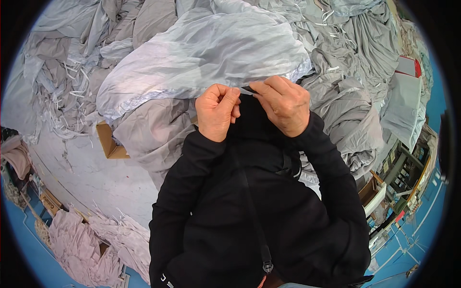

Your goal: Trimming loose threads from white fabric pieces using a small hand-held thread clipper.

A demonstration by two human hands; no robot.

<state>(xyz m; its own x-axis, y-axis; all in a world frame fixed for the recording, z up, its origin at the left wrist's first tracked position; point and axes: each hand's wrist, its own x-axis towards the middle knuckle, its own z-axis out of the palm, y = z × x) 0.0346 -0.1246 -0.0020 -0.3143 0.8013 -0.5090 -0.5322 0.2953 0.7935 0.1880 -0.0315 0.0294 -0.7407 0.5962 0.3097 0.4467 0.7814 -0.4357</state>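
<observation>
A pale grey-white cloth (211,53) with a gathered edge is spread in front of me, its near edge running up to my hands. My left hand (217,110) is closed, with thumb and forefinger pinched at that edge of the cloth. Close beside it on the right, my right hand (284,103) is closed around a small black pointed tool (248,90). The tool's tip points toward my left fingertips. Most of it is hidden by the right fingers, so its exact kind does not show.
Heaped grey fabric (355,53) with white ties surrounds the cloth, with more at the left (62,81). An open cardboard box (109,141) sits by a grey bundle (156,127). Pinkish fabric (81,240) lies lower left. A wooden drawer (370,192) stands at the right.
</observation>
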